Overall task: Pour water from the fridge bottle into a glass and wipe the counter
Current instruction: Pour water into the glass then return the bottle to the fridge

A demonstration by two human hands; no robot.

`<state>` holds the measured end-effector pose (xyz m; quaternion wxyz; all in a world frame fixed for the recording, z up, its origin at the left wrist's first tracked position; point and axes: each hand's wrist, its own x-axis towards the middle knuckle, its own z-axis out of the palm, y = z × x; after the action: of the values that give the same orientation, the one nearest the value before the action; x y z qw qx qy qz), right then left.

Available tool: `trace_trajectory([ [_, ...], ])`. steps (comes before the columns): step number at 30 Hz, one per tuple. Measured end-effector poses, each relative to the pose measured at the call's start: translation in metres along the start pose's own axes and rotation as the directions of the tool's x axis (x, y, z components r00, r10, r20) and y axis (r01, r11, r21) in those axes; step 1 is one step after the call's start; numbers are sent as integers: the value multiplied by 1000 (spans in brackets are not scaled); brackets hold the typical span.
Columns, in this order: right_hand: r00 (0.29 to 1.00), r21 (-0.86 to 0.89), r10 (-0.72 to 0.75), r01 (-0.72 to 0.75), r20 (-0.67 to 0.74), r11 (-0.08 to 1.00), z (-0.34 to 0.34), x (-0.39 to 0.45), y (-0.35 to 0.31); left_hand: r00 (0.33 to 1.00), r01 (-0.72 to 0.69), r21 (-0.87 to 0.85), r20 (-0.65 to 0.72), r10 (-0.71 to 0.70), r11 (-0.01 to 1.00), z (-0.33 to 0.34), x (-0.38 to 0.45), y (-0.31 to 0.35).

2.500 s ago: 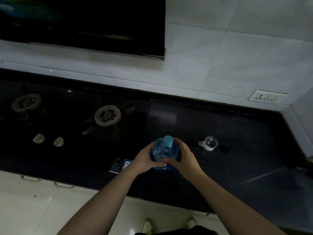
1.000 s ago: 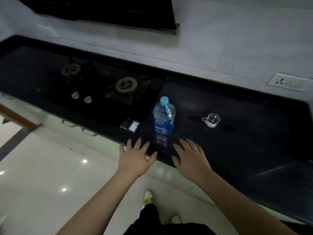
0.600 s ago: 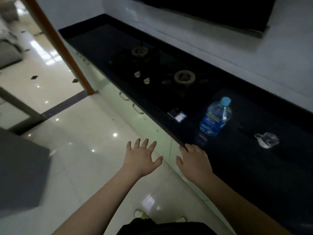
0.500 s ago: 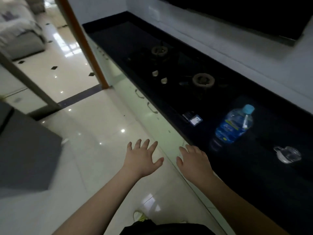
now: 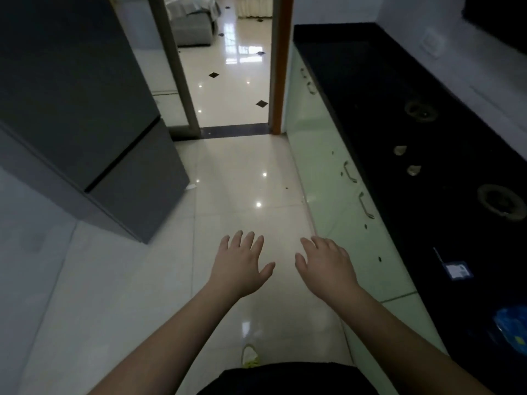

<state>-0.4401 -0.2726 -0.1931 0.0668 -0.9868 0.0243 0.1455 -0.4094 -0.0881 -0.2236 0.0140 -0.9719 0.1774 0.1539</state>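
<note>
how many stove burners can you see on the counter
2. One burner sits farther along the black counter, toward the doorway. The other burner is nearer, at the frame's right edge. Two knobs lie between them. None appears hidden, though the picture is dim.

- Left hand (image 5: 239, 266) and right hand (image 5: 328, 267) held out, fingers spread, empty, above the pale tiled floor (image 5: 242, 189).
- Black tabletop (image 5: 399, 124) along the right; blue bottle (image 5: 513, 327) at near right edge.
- Grey fridge (image 5: 85, 109) left; doorway (image 5: 231, 67) far.
</note>
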Motion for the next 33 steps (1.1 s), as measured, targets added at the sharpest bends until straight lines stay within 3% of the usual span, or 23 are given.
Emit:
trace_trajectory([
  [8,977,-82,-215,213,-5,973,-11,48,-80,986,163,-59,-11,-164,985,2,1,-73],
  [19,909,-65,-412,416,65,907,-26,152,-124,922,375,-155,-46,-385,914,-18,57,-134],
  [28,804,-90,-587,594,96,799,-65,256,-146,829,548,-90,-78,-555,832,-68,109,-175],
  [33,725,-112,-681,689,102,717,-75,289,-176,751,647,-157,-37,-659,746,-79,117,-192],
])
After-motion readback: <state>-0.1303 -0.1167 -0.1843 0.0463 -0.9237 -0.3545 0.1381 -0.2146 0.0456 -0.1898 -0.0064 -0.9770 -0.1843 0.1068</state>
